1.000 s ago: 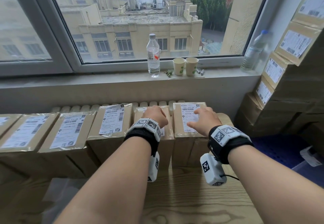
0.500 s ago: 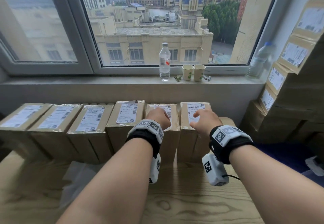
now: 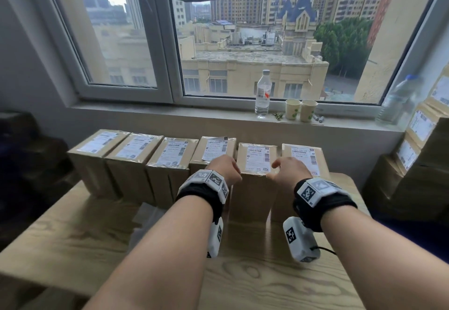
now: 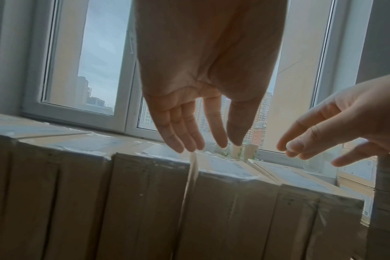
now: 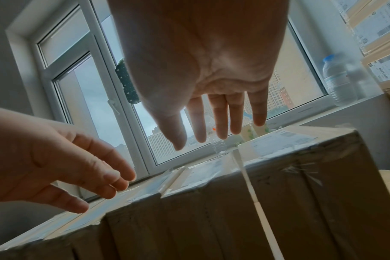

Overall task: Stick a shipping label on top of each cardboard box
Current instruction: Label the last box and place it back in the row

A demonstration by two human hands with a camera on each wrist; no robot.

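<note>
While your left hand [image 3: 224, 168] and right hand [image 3: 288, 171] hover over the near edge of the row of boxes [image 3: 170, 164], both are empty with fingers loosely extended, bracketing the fifth box [image 3: 252, 195]. Its label [image 3: 258, 159] lies just ahead of both hands, long axis running away from you toward the window sill [image 3: 170, 113]. All six tops on the table [image 3: 267, 273] look labelled; neither hand is clearly nearer.

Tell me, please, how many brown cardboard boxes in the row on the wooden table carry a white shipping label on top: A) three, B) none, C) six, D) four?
C: the head view shows six brown cardboard boxes in the row, each with a white shipping label on top.
</note>
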